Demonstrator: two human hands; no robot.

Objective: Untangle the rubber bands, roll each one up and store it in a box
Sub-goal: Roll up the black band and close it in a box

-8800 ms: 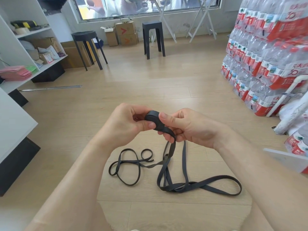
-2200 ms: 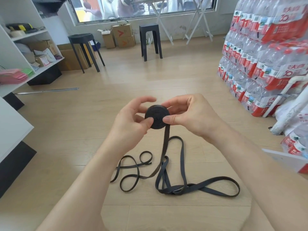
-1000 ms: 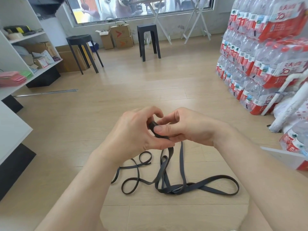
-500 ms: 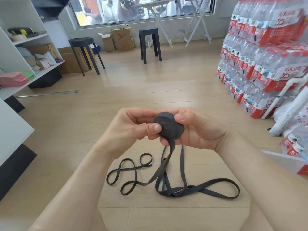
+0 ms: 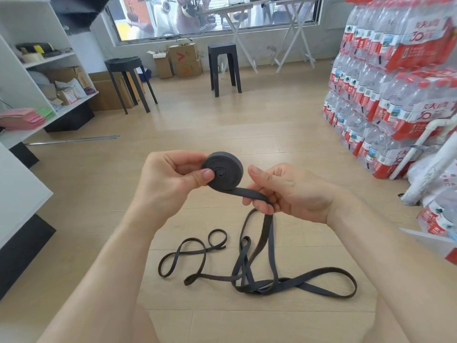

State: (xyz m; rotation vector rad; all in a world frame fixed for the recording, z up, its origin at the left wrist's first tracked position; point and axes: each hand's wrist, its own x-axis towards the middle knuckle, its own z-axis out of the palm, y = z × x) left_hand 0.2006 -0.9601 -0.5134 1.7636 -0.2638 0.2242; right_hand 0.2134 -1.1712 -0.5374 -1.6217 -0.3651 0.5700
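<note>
We are in the rolling step. Our left hand [image 5: 170, 179] pinches the dark roll [image 5: 222, 172] between thumb and fingers, its flat face toward us. Our right hand [image 5: 289, 191] curls its fingers round the free strap [image 5: 247, 193] that leaves the bottom of the roll. From that hand the rubber band [image 5: 257, 288] drops to the wooden floor [image 5: 222, 125], where it lies in crossed loops; we cannot tell whether those loops are one band or several. A good length is unrolled, so we judge this band only partway wound and the storing not yet begun. The next move calls for turning the roll with the left hand while the right feeds the strap flat and taut. The crossings on the floor may snag as they rise, so they probably need shaking loose. We see no storage box that we can be sure of. Around us stand black stools [image 5: 223, 49], cardboard boxes [image 5: 184, 60] under a window [image 5: 222, 13], white shelving [image 5: 37, 60] at the left, and stacked packs of bottled water [image 5: 395, 82] at the right
</note>
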